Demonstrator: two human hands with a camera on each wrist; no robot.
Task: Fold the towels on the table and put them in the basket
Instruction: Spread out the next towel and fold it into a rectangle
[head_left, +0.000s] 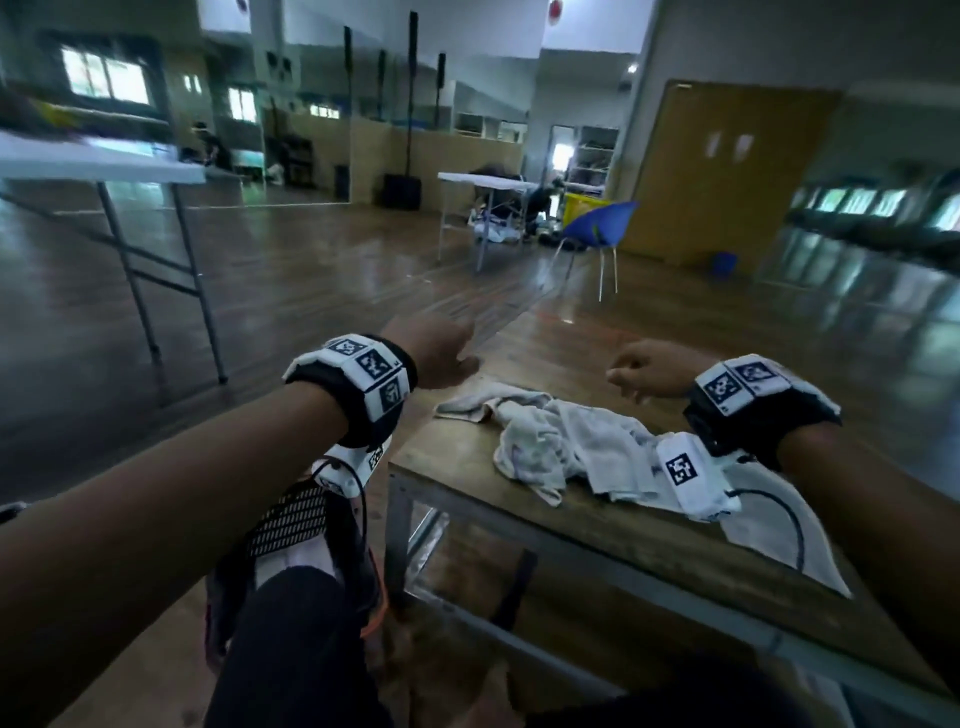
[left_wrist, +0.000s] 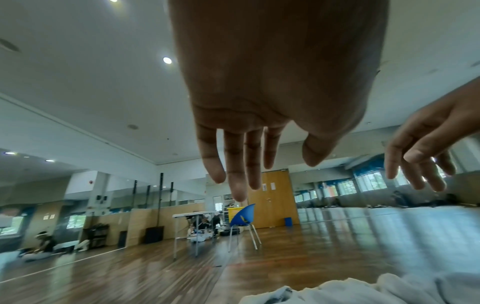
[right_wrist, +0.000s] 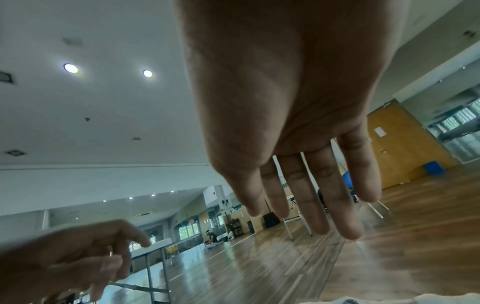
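Crumpled white towels (head_left: 561, 441) lie in a heap on the low wooden table (head_left: 597, 525); one flatter towel (head_left: 779, 535) hangs over the near edge under my right forearm. My left hand (head_left: 457, 358) hovers past the table's left corner, fingers relaxed and empty. To the right, my right hand (head_left: 628, 374) hovers beyond the heap, also empty. In the left wrist view my left hand (left_wrist: 275, 176) hangs with straight fingers above the towels (left_wrist: 363, 292). My right hand (right_wrist: 298, 222) is likewise spread. A dark mesh basket (head_left: 291, 514) stands on the floor left of the table, partly hidden by my arm and knee.
A white folding table (head_left: 104, 166) stands at the left, another white table (head_left: 483, 182) and a blue chair (head_left: 597, 223) farther back on the wood floor. A yellow door (head_left: 727, 171) is at the back right. People sit on the floor far behind.
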